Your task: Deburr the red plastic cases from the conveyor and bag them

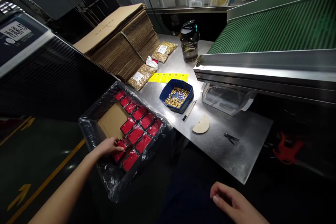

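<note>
Clearly, the left fingers (120,148) grip a red block (121,144) beneath them; the right fingers (223,188) curl loosely parted.

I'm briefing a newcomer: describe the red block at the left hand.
Beside the shiny metal table is a plastic-lined box of red, black-edged blocks. The target red block sits near the bare brown cardboard inside; it alone has the left hand on it.

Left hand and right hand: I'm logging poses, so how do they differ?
The left hand reaches into the lined box and touches a red part; the right hand is outside it, holding nothing visible.
The left hand sits higher in the picture, the right hand near its bottom.
Both are bare.
</note>
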### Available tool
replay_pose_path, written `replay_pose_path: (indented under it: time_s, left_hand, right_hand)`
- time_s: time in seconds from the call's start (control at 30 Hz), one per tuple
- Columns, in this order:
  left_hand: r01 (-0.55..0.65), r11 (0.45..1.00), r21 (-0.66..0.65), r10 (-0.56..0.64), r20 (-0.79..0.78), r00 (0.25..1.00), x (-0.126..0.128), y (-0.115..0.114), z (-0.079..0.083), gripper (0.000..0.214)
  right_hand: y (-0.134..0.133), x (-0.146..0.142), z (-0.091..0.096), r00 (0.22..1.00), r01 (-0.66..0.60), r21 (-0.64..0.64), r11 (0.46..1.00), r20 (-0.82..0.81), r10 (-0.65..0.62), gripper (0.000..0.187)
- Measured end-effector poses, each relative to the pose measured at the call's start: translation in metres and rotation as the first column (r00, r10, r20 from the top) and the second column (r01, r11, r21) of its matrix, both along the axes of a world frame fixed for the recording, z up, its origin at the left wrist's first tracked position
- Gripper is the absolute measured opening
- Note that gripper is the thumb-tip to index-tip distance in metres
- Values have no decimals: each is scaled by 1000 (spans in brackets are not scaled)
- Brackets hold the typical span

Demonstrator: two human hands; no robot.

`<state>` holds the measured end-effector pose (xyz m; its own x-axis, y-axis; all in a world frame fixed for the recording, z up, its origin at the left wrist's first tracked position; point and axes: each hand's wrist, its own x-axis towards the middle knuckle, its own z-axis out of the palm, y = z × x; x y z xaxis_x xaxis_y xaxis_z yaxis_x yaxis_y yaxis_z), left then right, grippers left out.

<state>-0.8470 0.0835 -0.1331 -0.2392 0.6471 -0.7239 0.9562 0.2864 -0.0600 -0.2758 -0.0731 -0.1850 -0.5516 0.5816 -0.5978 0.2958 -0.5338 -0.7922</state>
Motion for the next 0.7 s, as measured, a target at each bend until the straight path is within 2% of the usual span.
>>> replay_pose_path:
  time_s: [0.2, 0.33, 0.57, 0.7]
  left_hand:
    - [-28, 995, 99, 15, 134, 991, 13, -23, 0, 55]
    - [-55, 987, 152, 29, 165, 986, 17, -33, -1, 62]
    - [-58, 960, 275, 34, 88, 995, 22, -37, -1, 65]
    - [-1, 936, 353, -7, 22, 1000, 35, -35, 15, 56]
  right_hand:
    - [1, 7, -2, 999, 1, 43, 999, 47, -3, 35]
    - [-4, 13, -6, 999, 20, 68, 997, 40, -22, 34]
    - [-11, 20, -23, 998, 62, 113, 992, 23, -65, 36]
    - [-14, 24, -31, 993, 120, 129, 984, -6, -120, 35]
